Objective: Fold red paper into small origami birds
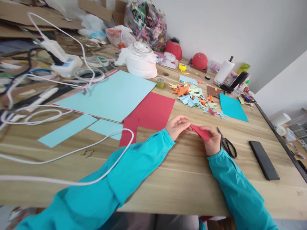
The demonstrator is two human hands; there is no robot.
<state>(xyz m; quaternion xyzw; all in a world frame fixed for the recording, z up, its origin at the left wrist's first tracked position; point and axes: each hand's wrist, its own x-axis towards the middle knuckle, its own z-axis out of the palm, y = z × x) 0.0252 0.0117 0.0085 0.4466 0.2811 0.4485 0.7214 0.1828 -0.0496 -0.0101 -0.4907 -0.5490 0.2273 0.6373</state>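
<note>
A small piece of folded red paper (200,131) is held just above the wooden table between my two hands. My left hand (177,126) pinches its left end between thumb and fingers. On the other side, my right hand (212,139) grips the right end, fingers bent round it. Black-handled scissors (227,144) lie right beside my right hand. Beyond the hands sits a heap of folded paper figures (192,95) in orange, light blue, pale green and red. Red paper sheets (153,110) lie to the left of my left hand.
Light blue sheets (112,92) and cut strips (68,129) cover the left side. A white cable (91,151) runs across the table and over my left sleeve. At right are a black phone (263,159) and a turquoise sheet (232,107). Clutter lines the back.
</note>
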